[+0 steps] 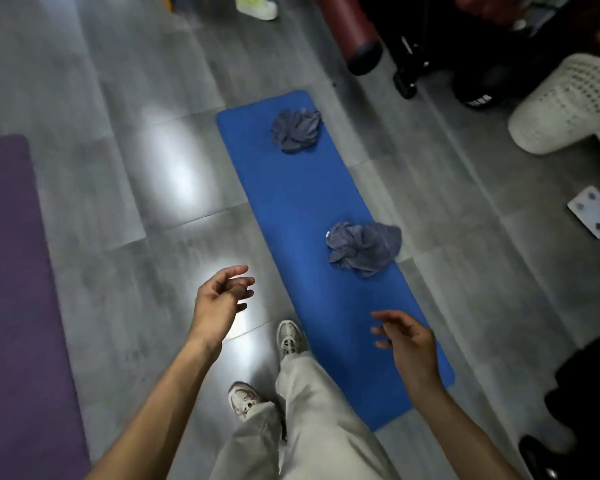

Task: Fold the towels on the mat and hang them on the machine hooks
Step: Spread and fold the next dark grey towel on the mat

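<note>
Both hands are hanging empty in front of the person, well apart, fingers loosely spread and holding nothing: the left hand (222, 299) is hovering over bare grey floor (118, 237), off the mat's left side, while the right hand (406, 337) is hovering over the near part of the blue mat (302, 202). Two crumpled grey towels are lying on that mat, neither folded. The near towel (364, 247) is sitting ahead of the right hand and slightly to its left, close to the mat's right edge, with one lobe just spilling over that edge; the far towel (296, 131) is lying near the mat's far end, well beyond either hand. The mat's long axis is running away from the person and leaning leftward, so both towels are lining up along it. The right hand is plainly nearer the near towel, so it looks likely to lead the pickup, with the left crossing over the mat edge to join. A dark machine (465, 46) is standing past the mat's far right corner; its hooks cannot be made out.
</note>
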`<act>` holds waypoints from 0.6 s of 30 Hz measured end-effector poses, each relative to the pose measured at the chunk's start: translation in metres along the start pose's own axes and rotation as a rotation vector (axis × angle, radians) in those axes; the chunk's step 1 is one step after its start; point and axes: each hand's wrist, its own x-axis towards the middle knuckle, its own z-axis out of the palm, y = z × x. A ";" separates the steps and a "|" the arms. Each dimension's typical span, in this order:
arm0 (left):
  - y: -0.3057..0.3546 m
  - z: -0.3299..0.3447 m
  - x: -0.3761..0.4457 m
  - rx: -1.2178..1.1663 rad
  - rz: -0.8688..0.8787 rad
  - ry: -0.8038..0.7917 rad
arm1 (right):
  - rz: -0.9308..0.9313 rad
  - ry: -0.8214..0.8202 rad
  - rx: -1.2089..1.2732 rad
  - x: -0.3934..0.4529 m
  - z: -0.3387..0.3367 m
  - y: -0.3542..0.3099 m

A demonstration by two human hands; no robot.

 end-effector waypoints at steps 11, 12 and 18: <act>0.062 0.104 0.118 0.334 -0.069 -0.289 | 0.222 0.390 0.393 0.071 0.023 -0.006; 0.069 0.113 0.131 0.360 -0.071 -0.307 | 0.236 0.418 0.405 0.082 0.027 -0.009; 0.108 0.159 0.194 0.444 -0.115 -0.421 | 0.249 0.490 0.439 0.151 0.041 -0.036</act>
